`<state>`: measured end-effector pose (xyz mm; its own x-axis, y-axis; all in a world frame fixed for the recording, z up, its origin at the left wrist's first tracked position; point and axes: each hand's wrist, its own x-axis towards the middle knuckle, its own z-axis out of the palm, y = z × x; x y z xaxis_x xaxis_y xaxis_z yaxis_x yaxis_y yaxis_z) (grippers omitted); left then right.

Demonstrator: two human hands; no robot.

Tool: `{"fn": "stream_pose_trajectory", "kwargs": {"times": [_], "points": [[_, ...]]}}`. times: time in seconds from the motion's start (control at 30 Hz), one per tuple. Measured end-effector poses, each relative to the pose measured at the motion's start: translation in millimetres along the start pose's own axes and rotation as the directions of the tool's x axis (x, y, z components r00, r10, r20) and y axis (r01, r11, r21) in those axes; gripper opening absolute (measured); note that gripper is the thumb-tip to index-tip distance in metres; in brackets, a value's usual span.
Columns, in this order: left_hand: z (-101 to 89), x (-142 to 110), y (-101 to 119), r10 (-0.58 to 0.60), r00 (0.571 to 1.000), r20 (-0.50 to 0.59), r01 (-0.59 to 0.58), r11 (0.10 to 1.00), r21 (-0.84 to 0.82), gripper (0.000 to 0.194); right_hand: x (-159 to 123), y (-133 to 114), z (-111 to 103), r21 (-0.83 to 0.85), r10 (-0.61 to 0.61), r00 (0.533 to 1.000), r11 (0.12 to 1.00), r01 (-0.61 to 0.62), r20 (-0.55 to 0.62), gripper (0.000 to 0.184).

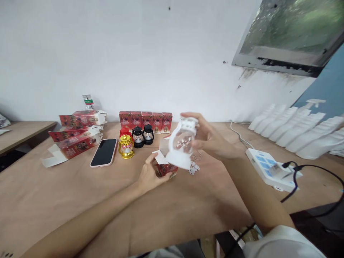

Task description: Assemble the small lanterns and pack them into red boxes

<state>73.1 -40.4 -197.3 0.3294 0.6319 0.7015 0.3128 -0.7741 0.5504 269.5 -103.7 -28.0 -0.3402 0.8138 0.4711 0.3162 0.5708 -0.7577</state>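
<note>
Brown-covered table (94, 200) against white wall (134, 53); right hand (205, 138) pinches white lantern (181, 143) by its top, tilted over open red box (166, 169), which left hand (152, 173) grips between thumb and fingers.

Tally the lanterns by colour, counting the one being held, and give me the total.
Gold lantern: 1
Red lantern, partly hidden behind the gold one: 1
Black lanterns: 2
White lantern, in the right hand: 1
Total: 5
</note>
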Motion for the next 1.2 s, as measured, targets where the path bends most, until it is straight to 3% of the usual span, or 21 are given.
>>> {"fn": "stream_pose_trajectory", "kwargs": {"times": [0.07,0.13,0.3,0.5,0.63,0.73,0.83,0.93,1.0,1.1,1.2], "points": [[0.5,-2,0,0.025,1.0,-0.008,-0.024,0.999,0.021,0.077,5,-3,8,-0.031,0.021,0.991,0.999,-0.017,0.133,0.061],[1.6,-2,0,0.083,0.996,-0.041,-0.082,0.996,0.039,0.075,11,-2,10,-0.098,0.042,0.983,0.995,-0.025,0.18,0.057],[2.2,-3,0,0.161,0.984,-0.072,-0.155,0.985,0.078,0.071,27,-3,7,-0.38,0.076,0.995,0.924,-0.045,0.069,0.05],[2.2,-5,0,0.037,0.999,0.01,-0.037,0.998,0.054,0.077,21,3,29,-0.665,0.201,0.973,0.743,-0.076,0.114,0.048],[1.9,-4,-2,-0.001,0.999,0.035,0.0,0.999,0.036,0.082,18,9,41,-0.741,0.188,0.979,0.668,-0.071,0.076,0.044],[0.1,-4,0,-0.044,0.995,0.091,0.039,0.998,0.052,0.094,20,12,42,-0.745,0.164,0.975,0.667,0.002,0.149,0.031],[-2.4,-2,3,-0.056,0.986,0.157,0.042,0.995,0.087,0.102,22,13,40,-0.718,0.2,0.934,0.692,0.079,0.295,0.009],[-4.4,-1,4,-0.013,0.984,0.176,-0.01,0.991,0.132,0.106,23,11,32,-0.671,0.208,0.912,0.735,0.092,0.353,0.016],[-5.7,0,5,0.024,0.985,0.172,-0.054,0.984,0.172,0.104,22,9,22,-0.587,0.147,0.912,0.801,0.117,0.382,0.024],[-7.8,2,6,0.129,0.977,0.17,-0.163,0.965,0.206,0.09,19,9,6,-0.477,0.024,0.937,0.865,0.155,0.348,0.035],[-10.5,4,9,0.18,0.97,0.165,-0.211,0.958,0.192,0.073,18,15,-1,-0.511,-0.046,0.98,0.848,0.141,0.195,0.036]]}}
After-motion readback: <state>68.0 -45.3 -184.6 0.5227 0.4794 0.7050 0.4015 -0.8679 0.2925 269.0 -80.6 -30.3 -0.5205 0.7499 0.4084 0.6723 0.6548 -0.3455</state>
